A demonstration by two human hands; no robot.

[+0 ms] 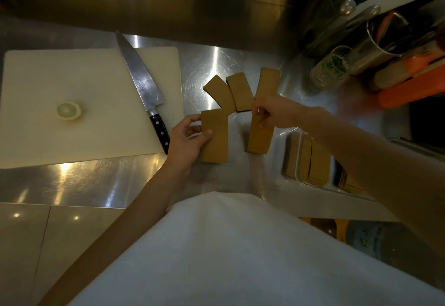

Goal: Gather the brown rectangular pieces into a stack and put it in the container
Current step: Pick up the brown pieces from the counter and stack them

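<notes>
Several brown rectangular pieces lie fanned on the steel counter. My left hand (189,136) grips the left edge of one piece (215,137), thumb on top. My right hand (272,113) pinches the upper end of another piece (259,139). Beyond the hands lie three more: a left one (219,92), a middle one (239,91) and a right one (267,81), whose near end my right hand covers. A clear container (299,158) to the right holds more brown pieces (317,163); my right forearm hides part of it.
A white cutting board (72,93) on the left carries a chef's knife (142,86) and a lemon half (68,110). At the back right stand a glass jar (330,67), a metal utensil canister (382,43) and orange items (409,89). The counter's front edge runs below my hands.
</notes>
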